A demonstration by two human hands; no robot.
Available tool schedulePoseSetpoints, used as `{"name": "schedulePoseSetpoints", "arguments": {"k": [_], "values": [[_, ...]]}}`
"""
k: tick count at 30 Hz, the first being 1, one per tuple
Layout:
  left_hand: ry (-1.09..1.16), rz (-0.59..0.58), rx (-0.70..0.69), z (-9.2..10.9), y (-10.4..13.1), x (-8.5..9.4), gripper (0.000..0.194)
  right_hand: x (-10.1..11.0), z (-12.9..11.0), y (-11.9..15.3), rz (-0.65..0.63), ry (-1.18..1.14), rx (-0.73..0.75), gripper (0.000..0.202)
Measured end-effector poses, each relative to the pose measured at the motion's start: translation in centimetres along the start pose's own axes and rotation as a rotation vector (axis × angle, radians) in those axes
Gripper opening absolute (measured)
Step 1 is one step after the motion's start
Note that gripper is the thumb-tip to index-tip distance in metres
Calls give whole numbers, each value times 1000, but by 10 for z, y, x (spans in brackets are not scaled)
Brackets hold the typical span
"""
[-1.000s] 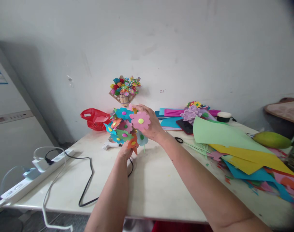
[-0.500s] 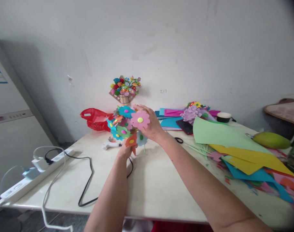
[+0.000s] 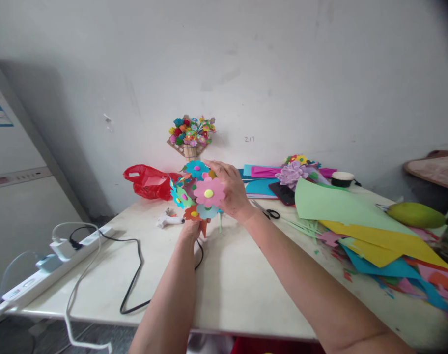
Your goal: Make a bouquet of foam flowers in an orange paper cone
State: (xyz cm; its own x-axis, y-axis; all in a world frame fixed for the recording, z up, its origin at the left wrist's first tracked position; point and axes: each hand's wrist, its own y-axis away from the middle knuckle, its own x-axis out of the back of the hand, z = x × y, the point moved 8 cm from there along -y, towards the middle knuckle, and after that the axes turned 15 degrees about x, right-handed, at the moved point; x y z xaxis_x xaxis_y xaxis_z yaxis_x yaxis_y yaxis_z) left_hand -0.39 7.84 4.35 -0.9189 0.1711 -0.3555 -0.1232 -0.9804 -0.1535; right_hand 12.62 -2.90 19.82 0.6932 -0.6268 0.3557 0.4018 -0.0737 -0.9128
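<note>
A bouquet of foam or paper flowers (image 3: pixel 209 192) in pink, blue, green and orange stands above the table in front of me. My left hand (image 3: pixel 191 230) is closed around it from below, its fingers mostly hidden under the orange flower. Against the bouquet's right side rests my right hand (image 3: pixel 231 191), with its fingers stretched out along the upper blue and pink flowers; the thumb is hidden. A pale green strip (image 3: pixel 220 222) hangs beneath the flowers. Just left of the bouquet lies a white glue gun (image 3: pixel 169 219).
Scissors (image 3: pixel 270 213) lie right of my right wrist. Coloured sheets (image 3: pixel 342 209), scraps and a green mango-like fruit (image 3: pixel 415 215) fill the right side. A red plastic bag (image 3: pixel 146 182) and a flower basket (image 3: pixel 190 151) are behind. A power strip (image 3: pixel 40 275) with cables runs along the left.
The bouquet has turned slightly, with the pink flower now lower and the blue top flower shifted right. My right hand has moved a little right, uncovering more of the scissors.
</note>
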Motion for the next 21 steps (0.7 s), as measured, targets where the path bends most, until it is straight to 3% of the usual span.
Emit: {"name": "schedulePoseSetpoints", "arguments": {"k": [5, 10, 21], "values": [[-27, 91, -7, -3, -1, 9, 28, -8, 7, 2, -30, -19, -36, 59], [-113, 78, 27, -12, -3, 14, 33, -11, 10, 4, -108, 3, -59, 60], [-162, 89, 6, -19, -12, 28, 18, -13, 13, 11, -131, 34, -95, 49]]}}
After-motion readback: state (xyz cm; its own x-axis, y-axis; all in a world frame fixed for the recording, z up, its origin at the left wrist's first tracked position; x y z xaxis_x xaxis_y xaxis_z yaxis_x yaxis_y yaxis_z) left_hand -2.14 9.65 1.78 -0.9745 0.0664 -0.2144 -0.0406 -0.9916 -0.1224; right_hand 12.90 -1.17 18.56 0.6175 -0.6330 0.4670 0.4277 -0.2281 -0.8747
